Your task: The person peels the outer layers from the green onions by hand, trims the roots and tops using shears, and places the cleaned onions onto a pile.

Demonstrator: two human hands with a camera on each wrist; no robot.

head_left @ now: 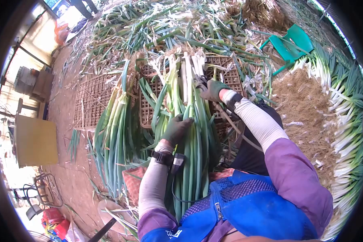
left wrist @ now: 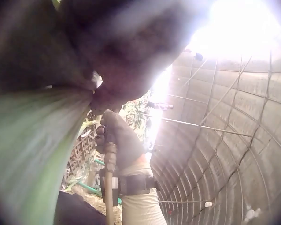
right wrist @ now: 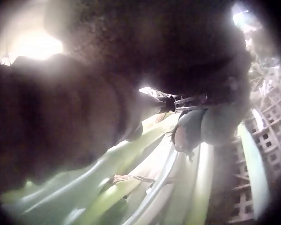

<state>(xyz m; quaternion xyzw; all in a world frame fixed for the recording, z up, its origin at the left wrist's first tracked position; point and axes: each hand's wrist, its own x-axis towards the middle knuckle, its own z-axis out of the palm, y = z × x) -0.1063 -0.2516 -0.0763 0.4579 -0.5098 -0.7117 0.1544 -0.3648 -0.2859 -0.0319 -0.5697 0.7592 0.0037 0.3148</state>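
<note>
A bunch of long green onions (head_left: 191, 141) lies lengthwise before the person, white stems away and green leaves toward the body. The gloved left hand (head_left: 177, 129) grips the bunch where white turns to green. Just beyond, at the right side of the stems, the gloved right hand (head_left: 215, 91) holds a dark tool with a thin hose (head_left: 240, 131) trailing from it. In the left wrist view the right hand (left wrist: 122, 140) has its fingers curled round this tool. Pale stems (right wrist: 178, 187) fan out below the fingers in the right wrist view; most of that view is dark.
Brown plastic crates (head_left: 90, 103) lie under the stems. Another onion bunch (head_left: 117, 117) rests to the left. Loose leaves (head_left: 149, 24) cover the ground ahead. A green plastic chair (head_left: 292, 42) is at the upper right, above a long row of onions (head_left: 343, 133). A yellow panel (head_left: 36, 141) stands left.
</note>
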